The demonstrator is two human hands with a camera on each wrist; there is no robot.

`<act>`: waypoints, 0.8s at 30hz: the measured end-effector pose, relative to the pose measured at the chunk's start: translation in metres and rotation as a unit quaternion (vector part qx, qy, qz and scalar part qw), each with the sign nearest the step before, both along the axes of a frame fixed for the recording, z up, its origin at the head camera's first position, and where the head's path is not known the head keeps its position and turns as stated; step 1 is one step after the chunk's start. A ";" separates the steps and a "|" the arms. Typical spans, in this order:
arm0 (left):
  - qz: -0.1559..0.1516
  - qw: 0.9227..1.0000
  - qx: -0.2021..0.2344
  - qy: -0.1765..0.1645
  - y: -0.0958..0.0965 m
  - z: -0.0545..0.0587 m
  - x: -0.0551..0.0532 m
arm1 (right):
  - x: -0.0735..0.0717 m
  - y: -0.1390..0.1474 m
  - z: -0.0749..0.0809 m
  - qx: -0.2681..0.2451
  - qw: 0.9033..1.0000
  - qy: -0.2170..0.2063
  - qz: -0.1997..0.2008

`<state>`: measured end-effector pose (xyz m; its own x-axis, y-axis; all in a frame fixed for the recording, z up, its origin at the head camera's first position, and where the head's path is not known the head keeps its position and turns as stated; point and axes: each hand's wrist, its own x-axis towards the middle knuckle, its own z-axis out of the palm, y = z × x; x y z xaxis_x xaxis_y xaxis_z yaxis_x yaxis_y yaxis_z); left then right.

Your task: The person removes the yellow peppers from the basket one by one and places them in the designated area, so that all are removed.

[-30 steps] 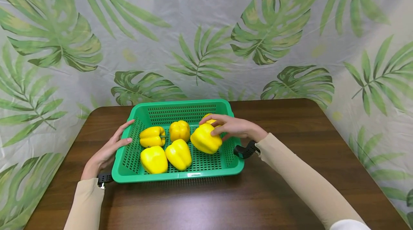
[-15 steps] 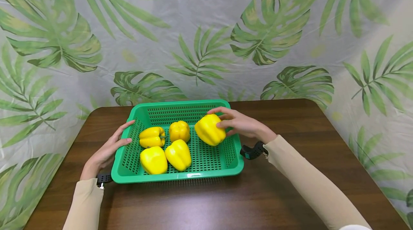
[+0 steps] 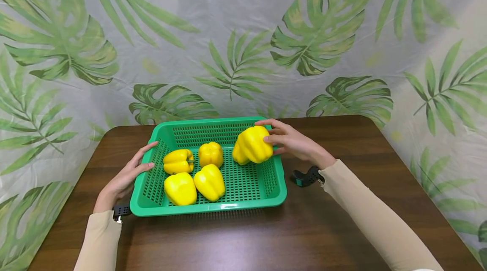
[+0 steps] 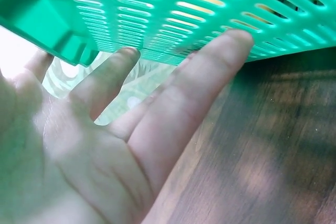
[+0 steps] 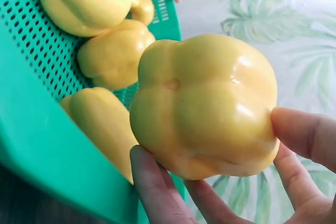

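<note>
One yellow pepper [image 3: 255, 144] sits gripped in our right hand [image 3: 294, 140] over the basket [image 3: 213, 208], towards its right end; our left hand [image 3: 123, 181], straight-fingered, touches the left side. We judge the pepper light, firm, slippery, best cupped round its middle.

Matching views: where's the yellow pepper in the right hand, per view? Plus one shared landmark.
Head: the held pepper is just right of and below center, in the right hand.
Left wrist: can't be made out; the yellow showing through the slots can't be tied to it.
Right wrist: large, near center.
Shared landmark: green basket, in all three.
</note>
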<state>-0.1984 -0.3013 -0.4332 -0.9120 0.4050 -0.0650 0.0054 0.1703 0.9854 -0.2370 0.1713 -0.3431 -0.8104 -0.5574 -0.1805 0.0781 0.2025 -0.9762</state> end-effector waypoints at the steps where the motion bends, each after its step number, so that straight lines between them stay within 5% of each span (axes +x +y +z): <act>1: 0.001 1.000 -0.004 0.003 0.000 0.000 0.000 | 0.000 0.002 0.000 -0.002 1.000 0.000 -0.002; 11: 0.004 1.000 -0.012 0.009 -0.001 0.000 0.001 | -0.001 0.019 0.001 -0.031 0.999 0.014 -0.035; 24: -0.006 0.999 0.030 -0.016 0.001 0.000 0.002 | -0.001 0.042 -0.002 -0.043 0.996 0.019 -0.072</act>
<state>-0.1965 -0.3007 -0.4333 -0.9053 0.4191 -0.0694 -0.0247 0.1112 0.9935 -0.2384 0.2135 -0.3449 -0.8885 -0.4468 -0.1045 0.0630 0.1068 -0.9923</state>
